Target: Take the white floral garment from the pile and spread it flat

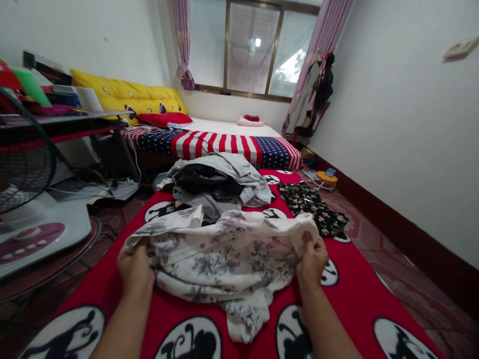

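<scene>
- Left hand (136,264): fingers clamped on white floral garment (224,249), 9 o'clock end.
- Right hand (313,257): fingers clamped on its 3 o'clock end.
- Garment spread between hands, over red blanket (359,299).
- Clothes pile (211,179) at garment's 12 o'clock.
- Black floral cloth (312,207) at its 2 o'clock, by blanket's edge.

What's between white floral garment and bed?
In the head view, a heap of grey and black clothes on the red blanket lies between the white floral garment and the bed; a black floral garment lies to the right.
</scene>
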Action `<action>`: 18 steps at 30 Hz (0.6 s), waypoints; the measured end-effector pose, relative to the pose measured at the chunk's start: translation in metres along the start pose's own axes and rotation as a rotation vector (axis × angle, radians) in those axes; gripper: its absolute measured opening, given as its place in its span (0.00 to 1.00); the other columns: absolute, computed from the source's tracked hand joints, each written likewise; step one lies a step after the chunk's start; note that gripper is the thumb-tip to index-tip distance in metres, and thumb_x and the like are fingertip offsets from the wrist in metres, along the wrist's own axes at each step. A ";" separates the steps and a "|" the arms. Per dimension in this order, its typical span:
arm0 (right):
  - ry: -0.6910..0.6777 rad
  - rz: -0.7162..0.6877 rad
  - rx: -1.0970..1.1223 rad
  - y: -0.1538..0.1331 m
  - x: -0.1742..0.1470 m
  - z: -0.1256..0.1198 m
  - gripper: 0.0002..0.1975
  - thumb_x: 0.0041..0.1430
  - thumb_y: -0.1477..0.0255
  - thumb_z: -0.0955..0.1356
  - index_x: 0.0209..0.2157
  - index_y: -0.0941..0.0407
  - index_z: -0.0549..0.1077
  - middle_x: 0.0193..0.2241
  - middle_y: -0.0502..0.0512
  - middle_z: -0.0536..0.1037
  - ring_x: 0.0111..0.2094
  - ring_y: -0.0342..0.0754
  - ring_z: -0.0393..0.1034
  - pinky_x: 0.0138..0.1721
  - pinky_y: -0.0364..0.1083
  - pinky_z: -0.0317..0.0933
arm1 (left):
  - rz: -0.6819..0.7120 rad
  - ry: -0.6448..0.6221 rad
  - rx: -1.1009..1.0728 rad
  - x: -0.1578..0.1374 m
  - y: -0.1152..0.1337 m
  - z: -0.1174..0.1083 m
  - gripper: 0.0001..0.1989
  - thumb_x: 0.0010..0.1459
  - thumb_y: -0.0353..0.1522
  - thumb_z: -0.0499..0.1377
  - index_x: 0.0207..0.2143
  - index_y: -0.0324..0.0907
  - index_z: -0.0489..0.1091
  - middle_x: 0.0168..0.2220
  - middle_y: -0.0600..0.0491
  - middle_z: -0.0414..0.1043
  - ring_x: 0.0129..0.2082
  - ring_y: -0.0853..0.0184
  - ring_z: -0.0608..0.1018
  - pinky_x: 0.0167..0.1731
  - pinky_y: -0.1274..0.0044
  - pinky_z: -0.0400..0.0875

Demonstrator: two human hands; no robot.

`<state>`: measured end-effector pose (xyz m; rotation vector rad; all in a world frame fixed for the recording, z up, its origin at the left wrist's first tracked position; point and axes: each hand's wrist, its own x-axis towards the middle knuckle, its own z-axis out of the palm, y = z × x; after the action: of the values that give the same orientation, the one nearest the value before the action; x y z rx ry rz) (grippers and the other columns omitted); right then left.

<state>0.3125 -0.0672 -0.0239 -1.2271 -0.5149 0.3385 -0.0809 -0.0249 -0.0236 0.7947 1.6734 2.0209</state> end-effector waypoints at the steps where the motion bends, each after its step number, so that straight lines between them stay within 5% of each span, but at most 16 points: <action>1: 0.035 -0.009 0.006 0.003 0.004 -0.001 0.21 0.49 0.61 0.71 0.43 0.57 0.72 0.37 0.53 0.76 0.36 0.47 0.71 0.36 0.44 0.64 | 0.013 0.042 0.009 0.002 0.001 -0.002 0.20 0.47 0.34 0.58 0.44 0.38 0.69 0.39 0.49 0.75 0.38 0.60 0.78 0.41 0.67 0.74; 3: 0.045 -0.076 -0.038 0.005 0.006 -0.002 0.26 0.49 0.65 0.70 0.51 0.57 0.68 0.49 0.58 0.73 0.47 0.51 0.70 0.45 0.47 0.65 | 0.122 0.111 0.074 0.001 0.007 -0.005 0.25 0.49 0.32 0.59 0.52 0.37 0.66 0.48 0.44 0.72 0.45 0.58 0.76 0.48 0.65 0.71; 5: 0.011 -0.217 -0.130 0.000 0.002 0.000 0.27 0.52 0.68 0.69 0.55 0.56 0.65 0.57 0.61 0.66 0.56 0.52 0.63 0.53 0.51 0.61 | 0.380 0.103 0.214 -0.007 0.016 -0.006 0.26 0.52 0.31 0.60 0.54 0.37 0.65 0.54 0.40 0.67 0.53 0.55 0.71 0.55 0.62 0.65; 9: -0.296 -0.499 -0.281 -0.011 -0.022 0.009 0.12 0.59 0.72 0.64 0.45 0.54 0.72 0.51 0.58 0.72 0.54 0.50 0.66 0.56 0.53 0.59 | 0.854 -0.163 0.359 -0.037 0.030 0.004 0.15 0.58 0.29 0.58 0.49 0.39 0.69 0.53 0.43 0.69 0.57 0.56 0.69 0.59 0.60 0.60; 14: -0.838 -0.507 -0.413 -0.008 -0.049 0.024 0.08 0.58 0.74 0.66 0.39 0.54 0.75 0.42 0.56 0.77 0.46 0.50 0.70 0.50 0.51 0.62 | 0.943 -0.713 0.398 -0.072 0.025 0.025 0.19 0.62 0.29 0.54 0.56 0.46 0.64 0.57 0.46 0.66 0.57 0.60 0.69 0.57 0.64 0.65; 18: -1.038 -0.474 -0.566 -0.012 -0.055 0.025 0.06 0.58 0.70 0.68 0.31 0.54 0.78 0.32 0.54 0.80 0.37 0.50 0.72 0.43 0.48 0.63 | 0.927 -0.822 0.619 -0.077 0.013 0.034 0.33 0.60 0.35 0.57 0.65 0.44 0.50 0.66 0.42 0.53 0.65 0.53 0.57 0.62 0.57 0.54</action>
<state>0.2529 -0.0792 -0.0173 -1.3500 -1.8609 0.4221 0.0002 -0.0507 -0.0203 2.5451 1.4858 1.1457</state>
